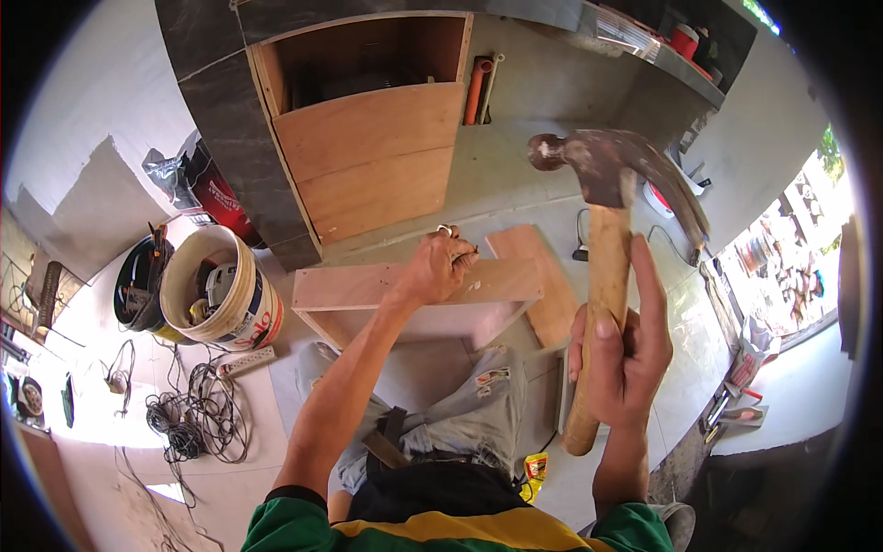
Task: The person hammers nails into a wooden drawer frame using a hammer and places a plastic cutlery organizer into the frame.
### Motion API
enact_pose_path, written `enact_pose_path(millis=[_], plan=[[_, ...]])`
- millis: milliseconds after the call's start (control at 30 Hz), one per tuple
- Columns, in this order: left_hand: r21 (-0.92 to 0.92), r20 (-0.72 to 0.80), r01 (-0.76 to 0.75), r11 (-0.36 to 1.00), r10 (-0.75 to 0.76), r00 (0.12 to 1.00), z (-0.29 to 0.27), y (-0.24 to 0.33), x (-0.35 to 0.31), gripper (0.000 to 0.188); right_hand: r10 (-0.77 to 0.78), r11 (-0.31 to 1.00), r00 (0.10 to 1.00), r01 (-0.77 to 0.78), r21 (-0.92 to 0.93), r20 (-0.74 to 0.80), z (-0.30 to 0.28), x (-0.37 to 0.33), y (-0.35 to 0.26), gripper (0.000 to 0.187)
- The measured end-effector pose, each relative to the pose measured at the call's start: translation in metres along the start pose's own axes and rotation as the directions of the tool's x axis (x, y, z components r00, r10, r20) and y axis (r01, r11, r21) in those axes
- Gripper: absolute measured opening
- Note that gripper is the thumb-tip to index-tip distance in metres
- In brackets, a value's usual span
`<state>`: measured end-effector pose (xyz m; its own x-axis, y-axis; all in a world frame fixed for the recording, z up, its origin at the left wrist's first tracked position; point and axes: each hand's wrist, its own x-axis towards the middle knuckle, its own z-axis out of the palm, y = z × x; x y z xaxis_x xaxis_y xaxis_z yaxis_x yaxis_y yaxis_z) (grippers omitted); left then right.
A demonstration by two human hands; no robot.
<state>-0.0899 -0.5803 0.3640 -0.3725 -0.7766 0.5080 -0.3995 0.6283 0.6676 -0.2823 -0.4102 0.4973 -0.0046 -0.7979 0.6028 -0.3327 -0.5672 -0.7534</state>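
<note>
My right hand (628, 359) is wrapped round the wooden handle of a claw hammer (607, 239), raised upright with its worn dark head at the top. My left hand (436, 265) rests over the top board of a wooden drawer box (359, 287), fingers pinched together. Whatever is between those fingers is too small to make out. The box stands on edge in front of my knees, its open side showing a pale inner panel. Just right of it, a loose wooden board (533, 281) lies on the floor, partly behind the box.
A cabinet with a wooden drawer front (372, 166) stands ahead. To the left are a white bucket of tools (239, 299), a dark bucket (138, 304), a power strip (246, 362) and tangled cables (198, 414). A yellow packet (533, 474) lies beside my right leg.
</note>
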Motion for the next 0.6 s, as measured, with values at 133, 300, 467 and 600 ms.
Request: enact_pose_path(millis=[133, 300, 467, 600], plan=[[-0.015, -0.027, -0.051, 0.999, 0.051, 0.998, 0.003, -0.001, 0.001, 0.011, 0.077, 0.994, 0.992, -0.069, -0.081, 0.100, 0.001, 0.006, 0.011, 0.056], [0.030, -0.009, -0.087, 0.996, 0.087, 0.996, 0.008, -0.005, 0.001, 0.009, 0.244, 0.969, 0.953, -0.231, -0.090, 0.181, 0.005, 0.002, 0.012, 0.054], [0.015, -0.042, -0.137, 0.990, 0.137, 0.990, 0.009, -0.007, 0.001, 0.008, 0.385, 0.920, 0.881, -0.344, -0.187, 0.275, 0.008, 0.004, 0.035, 0.052], [-0.004, 0.013, -0.103, 0.995, 0.103, 0.995, 0.007, -0.007, 0.001, 0.009, 0.381, 0.906, 0.875, -0.289, -0.309, 0.299, 0.002, 0.009, 0.042, 0.052]])
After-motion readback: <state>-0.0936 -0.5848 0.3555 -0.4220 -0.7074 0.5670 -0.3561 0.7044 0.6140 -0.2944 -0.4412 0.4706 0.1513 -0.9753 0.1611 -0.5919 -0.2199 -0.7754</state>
